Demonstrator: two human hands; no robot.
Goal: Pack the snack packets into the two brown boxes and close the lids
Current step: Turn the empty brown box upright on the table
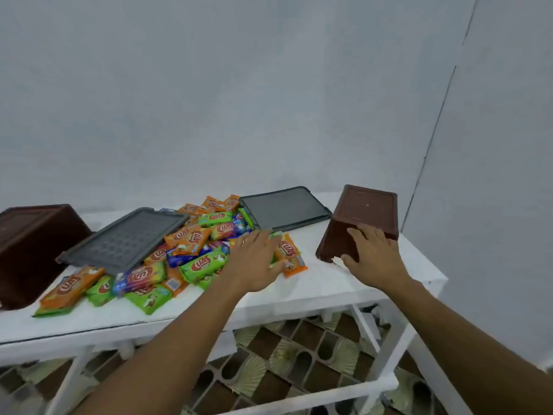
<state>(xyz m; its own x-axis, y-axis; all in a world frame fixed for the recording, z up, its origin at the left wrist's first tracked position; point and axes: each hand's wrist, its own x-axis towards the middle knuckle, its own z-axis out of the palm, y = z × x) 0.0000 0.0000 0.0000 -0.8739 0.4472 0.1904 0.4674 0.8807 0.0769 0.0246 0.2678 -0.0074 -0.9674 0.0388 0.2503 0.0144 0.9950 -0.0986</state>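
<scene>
1. The packets point(191, 247) lie in a loose heap mid-table point(329, 286), none packed yet. Both boxes stand mouth-down: the left box point(36, 253) at the far left, the right box point(363, 214) near the right end.
2. The right hand point(372, 256) lies flat against the right box's near wall, fingers straight and spread, thumb down by the rim. It grips nothing.
3. The left hand point(254, 260) is palm-down with fingers extended over the heap's right edge, thumb touching an orange packet point(288, 253). It looks unclosed; whether it presses or only hovers, I cannot tell.
4. Risk: the right box must be turned upright. A flat palm on a sloping wall gives little hold, so the box could slip, tip toward the table's right edge, or knock the right lid point(284, 209) just beside it.
5. Risk: the left lid point(122, 239) rests tilted on the heap. Pulling packets from beneath it would likely let it slide or drop, scattering packets.
6. Risk: the packets look glossy and overlap. Sweeping them sideways could push some off the front edge to the floor point(269, 354).
7. Risk: overfilling one box would probably stop its lid seating, so the heap needs splitting between the two.
</scene>
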